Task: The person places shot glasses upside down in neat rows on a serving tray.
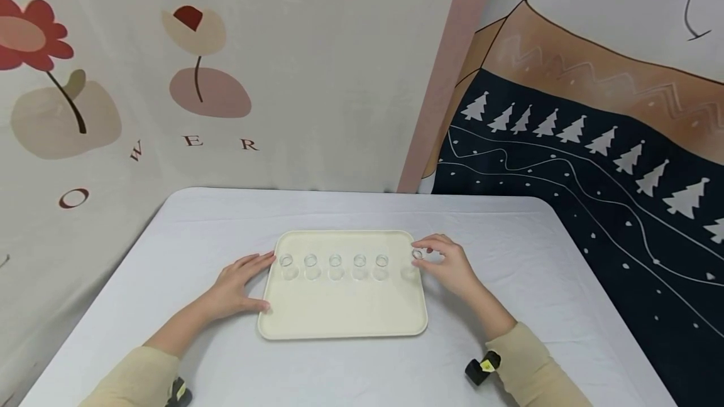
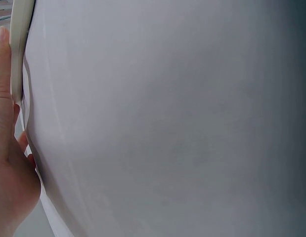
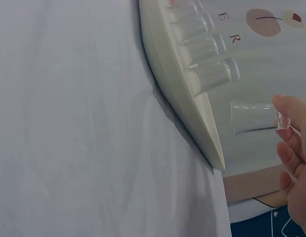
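Observation:
A cream rectangular tray [image 1: 345, 309] lies on the table. Along its far half stands a row of several small clear glasses [image 1: 335, 265]. My right hand [image 1: 452, 269] pinches another such glass [image 3: 252, 117] by its narrower upper end, between thumb and fingers. It overlaps the tray's far right corner in the head view, and the right wrist view shows its wider end facing down toward the tray. My left hand [image 1: 234, 287] rests at the tray's left edge, fingers extended and thumb spread along the side. In the left wrist view the thumb [image 2: 2, 74] lies against the tray's wall [image 2: 18, 54].
A white cloth [image 1: 339, 369] covers the table around the tray. Behind stands a pale wall hanging [image 1: 317, 80] with flowers and letters. At the right is a dark cloth with white trees [image 1: 594, 218]. A black wrist device [image 1: 482, 367] sits at the right sleeve.

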Motion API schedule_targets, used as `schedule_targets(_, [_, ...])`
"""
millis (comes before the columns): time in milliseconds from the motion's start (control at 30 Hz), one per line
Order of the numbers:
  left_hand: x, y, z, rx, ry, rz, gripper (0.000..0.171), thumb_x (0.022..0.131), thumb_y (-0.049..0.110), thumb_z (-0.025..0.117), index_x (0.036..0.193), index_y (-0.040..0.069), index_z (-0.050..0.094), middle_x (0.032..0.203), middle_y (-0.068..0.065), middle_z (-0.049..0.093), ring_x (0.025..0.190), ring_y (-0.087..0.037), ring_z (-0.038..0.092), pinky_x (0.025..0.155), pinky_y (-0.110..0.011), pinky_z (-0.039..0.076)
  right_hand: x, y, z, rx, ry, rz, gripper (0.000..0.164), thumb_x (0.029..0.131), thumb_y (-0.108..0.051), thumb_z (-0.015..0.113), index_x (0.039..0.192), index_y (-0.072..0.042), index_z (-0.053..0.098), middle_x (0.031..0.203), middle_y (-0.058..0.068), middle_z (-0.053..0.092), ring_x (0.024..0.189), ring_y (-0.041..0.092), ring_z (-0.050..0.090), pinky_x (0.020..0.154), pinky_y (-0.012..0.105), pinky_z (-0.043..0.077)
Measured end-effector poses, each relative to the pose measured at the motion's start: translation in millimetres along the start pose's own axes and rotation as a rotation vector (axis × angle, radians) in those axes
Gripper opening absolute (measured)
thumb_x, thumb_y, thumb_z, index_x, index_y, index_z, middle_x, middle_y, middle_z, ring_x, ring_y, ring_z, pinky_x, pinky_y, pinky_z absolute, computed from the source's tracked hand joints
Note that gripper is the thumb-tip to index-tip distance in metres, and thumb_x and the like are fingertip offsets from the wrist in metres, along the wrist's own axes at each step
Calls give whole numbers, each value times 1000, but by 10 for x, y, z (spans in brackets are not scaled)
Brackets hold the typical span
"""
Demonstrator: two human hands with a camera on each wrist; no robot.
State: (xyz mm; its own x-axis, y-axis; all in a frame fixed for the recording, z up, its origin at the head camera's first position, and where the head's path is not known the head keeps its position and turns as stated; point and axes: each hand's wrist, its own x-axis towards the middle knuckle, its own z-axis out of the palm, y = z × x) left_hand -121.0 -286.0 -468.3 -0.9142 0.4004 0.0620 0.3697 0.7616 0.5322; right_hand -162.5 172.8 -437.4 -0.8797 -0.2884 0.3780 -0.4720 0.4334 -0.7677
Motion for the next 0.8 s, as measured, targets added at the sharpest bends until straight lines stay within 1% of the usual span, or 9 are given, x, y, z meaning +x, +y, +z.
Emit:
schedule_targets(167, [3,-22,7,1,5,3,103,64,52,82,145,4,39,150,-15,35,133,-46,25,101,-67,15,11,-5,66,6,-20,4,29,76,-11,82,104,-7,73,102,-1,67,88,20,55,76,41,48])
schedule_targets(267, [4,-35,11,-2,2,1,103,64,53,81,145,5,39,150,-15,35,133,-46,25,101,-67,15,15,2,101,-2,-28,-3,29,75,-12,82,103,-9,74,101,0,67,88,20,55,76,42,49])
schedule_targets(400, [8,-43,14,-5,-1,-1,103,64,53,81,145,5,39,151,-14,34,133,-45,24,101,-67,15,17,12,135,-17,-50,-19,30,74,-11,83,103,-7,74,101,0,67,88,21,56,76,44,50])
schedule_targets(600, [14,-38,15,-2,-2,-6,104,64,54,81,145,5,39,151,-14,34,134,-45,24,102,-67,14,5,52,180,-63,-80,-14,30,74,-12,83,103,-9,74,102,-2,67,88,16,56,74,39,51])
schedule_targets(800, [19,-42,22,1,1,-4,103,64,54,81,145,5,39,150,-15,35,133,-45,25,101,-67,15,-15,93,210,-70,-90,-8,31,74,-12,83,104,-10,74,102,-4,66,86,15,55,72,36,51])
